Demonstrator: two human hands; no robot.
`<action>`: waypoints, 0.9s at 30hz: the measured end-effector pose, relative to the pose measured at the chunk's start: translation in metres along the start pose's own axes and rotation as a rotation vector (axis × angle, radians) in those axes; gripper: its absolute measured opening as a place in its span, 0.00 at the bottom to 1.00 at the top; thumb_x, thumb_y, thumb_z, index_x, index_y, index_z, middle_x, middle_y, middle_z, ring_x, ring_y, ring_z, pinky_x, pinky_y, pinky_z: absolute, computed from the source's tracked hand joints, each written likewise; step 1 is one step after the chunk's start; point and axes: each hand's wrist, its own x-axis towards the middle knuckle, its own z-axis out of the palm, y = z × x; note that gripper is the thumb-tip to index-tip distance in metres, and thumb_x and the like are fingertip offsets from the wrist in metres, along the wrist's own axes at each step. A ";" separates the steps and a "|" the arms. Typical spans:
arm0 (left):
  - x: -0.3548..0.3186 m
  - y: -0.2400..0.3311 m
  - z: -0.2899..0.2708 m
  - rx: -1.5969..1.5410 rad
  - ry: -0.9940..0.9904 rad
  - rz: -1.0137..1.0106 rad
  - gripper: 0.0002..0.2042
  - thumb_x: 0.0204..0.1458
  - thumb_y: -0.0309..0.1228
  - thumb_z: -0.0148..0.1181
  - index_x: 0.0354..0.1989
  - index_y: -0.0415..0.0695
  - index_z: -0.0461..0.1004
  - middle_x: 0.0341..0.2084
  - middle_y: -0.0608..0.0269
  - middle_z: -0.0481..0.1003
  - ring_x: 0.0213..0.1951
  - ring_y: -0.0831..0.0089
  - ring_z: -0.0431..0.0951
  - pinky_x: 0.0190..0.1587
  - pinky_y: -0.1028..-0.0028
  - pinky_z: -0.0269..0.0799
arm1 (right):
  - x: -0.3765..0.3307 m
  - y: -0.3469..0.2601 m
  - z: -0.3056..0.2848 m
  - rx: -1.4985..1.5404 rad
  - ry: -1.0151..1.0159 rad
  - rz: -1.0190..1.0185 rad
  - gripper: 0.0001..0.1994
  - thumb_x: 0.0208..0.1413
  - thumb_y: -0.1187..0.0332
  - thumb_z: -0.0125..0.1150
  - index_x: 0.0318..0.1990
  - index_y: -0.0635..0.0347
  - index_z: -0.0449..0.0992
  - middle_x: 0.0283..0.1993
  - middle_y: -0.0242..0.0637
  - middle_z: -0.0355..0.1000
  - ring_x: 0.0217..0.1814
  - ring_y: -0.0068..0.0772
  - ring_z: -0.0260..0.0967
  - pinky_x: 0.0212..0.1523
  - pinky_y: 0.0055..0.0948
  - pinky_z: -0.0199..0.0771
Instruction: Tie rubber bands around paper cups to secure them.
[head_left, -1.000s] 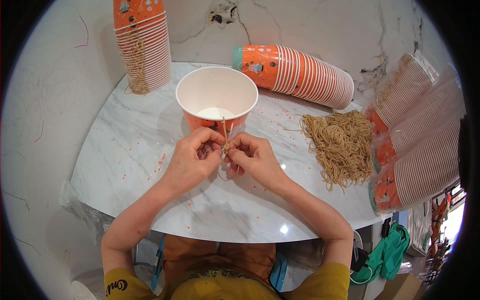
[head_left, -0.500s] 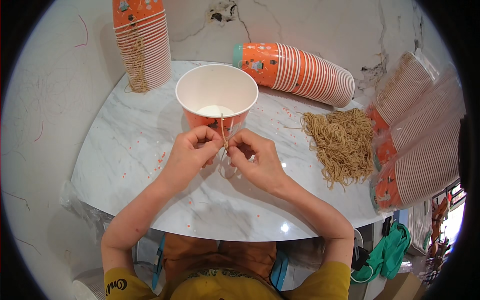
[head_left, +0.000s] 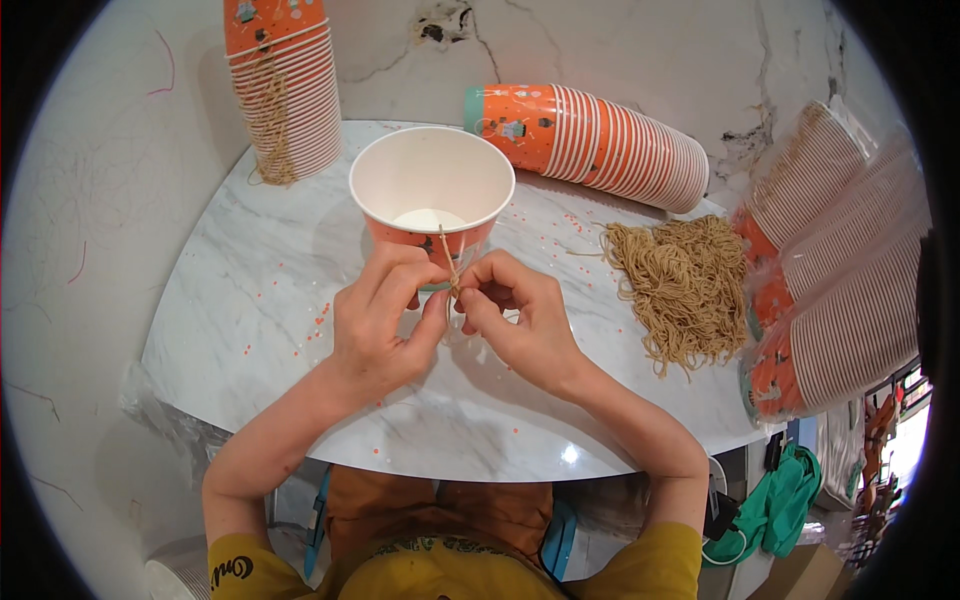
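A white-lined orange paper bucket [head_left: 430, 180] stands upright before me, with a thin tan cord [head_left: 444, 243] at its near rim. The cord runs down to a small knot between my hands. With thumb and forefinger, my right hand [head_left: 520, 315] pinches the cord at the knot. My left hand [head_left: 380, 315] is just left of the knot, its thumb and forefinger parted. A loose end hangs below the fingers, partly hidden. To the right lies a heap of tan cords [head_left: 680, 290].
A tall stack of orange buckets [head_left: 290, 110], with cords hanging down its side, stands at the back left. Another bucket stack [head_left: 590, 145] lies sideways behind. Plastic-wrapped stacks [head_left: 840, 270] lean at the right edge. Small orange bits dot the marbled table [head_left: 240, 330].
My left thumb and forefinger have spread from a pinch, and the left hand has turned slightly. My right hand stays at the knot. The bucket has barely moved.
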 end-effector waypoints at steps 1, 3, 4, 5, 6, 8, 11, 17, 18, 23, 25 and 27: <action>0.000 -0.001 0.001 0.012 0.012 0.030 0.13 0.44 0.15 0.66 0.39 0.39 0.76 0.36 0.60 0.75 0.26 0.69 0.78 0.25 0.72 0.75 | -0.001 0.001 0.000 0.001 -0.001 0.000 0.02 0.60 0.76 0.59 0.37 0.65 0.73 0.30 0.30 0.72 0.28 0.14 0.65 0.28 0.21 0.66; -0.001 -0.005 0.001 0.024 0.023 0.059 0.13 0.44 0.16 0.66 0.39 0.39 0.76 0.36 0.60 0.75 0.27 0.68 0.78 0.26 0.71 0.75 | -0.001 0.004 0.001 -0.040 -0.009 -0.061 0.02 0.59 0.76 0.60 0.36 0.65 0.73 0.30 0.30 0.72 0.28 0.15 0.63 0.28 0.22 0.65; -0.002 -0.007 0.001 0.048 0.019 0.086 0.12 0.44 0.16 0.66 0.38 0.39 0.77 0.36 0.60 0.75 0.27 0.67 0.79 0.26 0.70 0.75 | -0.001 0.002 0.001 -0.039 -0.010 -0.062 0.02 0.59 0.76 0.60 0.36 0.65 0.73 0.30 0.30 0.72 0.28 0.15 0.63 0.28 0.22 0.65; -0.002 -0.008 0.001 0.072 0.015 0.112 0.12 0.44 0.16 0.66 0.38 0.39 0.77 0.36 0.59 0.75 0.28 0.66 0.79 0.26 0.70 0.75 | -0.001 -0.001 0.000 -0.074 -0.038 -0.032 0.02 0.60 0.77 0.58 0.38 0.66 0.73 0.33 0.31 0.73 0.31 0.17 0.69 0.32 0.22 0.71; -0.002 -0.008 0.001 0.073 0.015 0.112 0.12 0.44 0.16 0.66 0.38 0.39 0.77 0.36 0.59 0.75 0.28 0.66 0.79 0.26 0.70 0.75 | -0.002 -0.003 -0.001 -0.108 -0.066 -0.002 0.02 0.61 0.78 0.57 0.39 0.68 0.73 0.36 0.32 0.74 0.35 0.19 0.75 0.37 0.22 0.77; -0.001 -0.008 0.001 0.073 0.021 0.130 0.11 0.43 0.17 0.66 0.37 0.39 0.78 0.35 0.59 0.75 0.28 0.65 0.79 0.27 0.70 0.75 | -0.002 -0.002 -0.001 -0.108 -0.062 -0.008 0.02 0.61 0.78 0.57 0.39 0.68 0.73 0.36 0.32 0.74 0.35 0.19 0.75 0.37 0.22 0.77; 0.002 -0.005 0.001 0.062 -0.003 0.114 0.10 0.44 0.16 0.65 0.36 0.39 0.77 0.34 0.60 0.75 0.28 0.67 0.79 0.27 0.69 0.75 | -0.003 0.001 0.000 -0.083 -0.031 -0.028 0.02 0.60 0.77 0.58 0.37 0.66 0.73 0.33 0.31 0.73 0.31 0.18 0.69 0.32 0.22 0.71; 0.002 0.000 -0.004 -0.185 -0.067 -0.165 0.07 0.49 0.15 0.62 0.35 0.38 0.75 0.32 0.64 0.75 0.27 0.79 0.75 0.26 0.76 0.70 | 0.000 0.003 0.000 -0.028 0.004 -0.019 0.01 0.58 0.77 0.58 0.36 0.65 0.73 0.31 0.31 0.73 0.28 0.16 0.65 0.29 0.21 0.66; 0.002 -0.001 -0.004 -0.183 -0.067 -0.165 0.07 0.49 0.15 0.62 0.35 0.38 0.75 0.32 0.64 0.75 0.27 0.79 0.75 0.26 0.76 0.70 | 0.000 0.002 -0.002 -0.022 0.002 -0.003 0.02 0.58 0.77 0.58 0.37 0.65 0.72 0.31 0.31 0.73 0.29 0.17 0.66 0.29 0.21 0.67; 0.001 -0.003 -0.004 -0.347 -0.101 -0.313 0.05 0.52 0.15 0.60 0.35 0.37 0.74 0.31 0.68 0.73 0.27 0.84 0.71 0.29 0.80 0.66 | -0.001 0.003 -0.003 -0.053 0.018 -0.062 0.05 0.61 0.78 0.54 0.43 0.66 0.70 0.37 0.35 0.74 0.35 0.21 0.75 0.35 0.23 0.77; 0.001 -0.003 -0.004 -0.395 -0.092 -0.354 0.04 0.53 0.16 0.60 0.35 0.37 0.74 0.31 0.68 0.73 0.27 0.84 0.71 0.30 0.80 0.66 | -0.002 0.004 -0.003 -0.064 0.068 -0.136 0.05 0.60 0.79 0.56 0.43 0.66 0.70 0.36 0.35 0.74 0.35 0.21 0.74 0.34 0.23 0.77; 0.000 -0.004 -0.004 -0.441 -0.083 -0.396 0.04 0.54 0.16 0.60 0.34 0.37 0.74 0.30 0.69 0.72 0.27 0.84 0.70 0.30 0.80 0.66 | -0.003 0.000 -0.006 -0.364 0.037 -0.469 0.09 0.55 0.80 0.61 0.43 0.65 0.71 0.36 0.38 0.74 0.34 0.24 0.75 0.30 0.25 0.75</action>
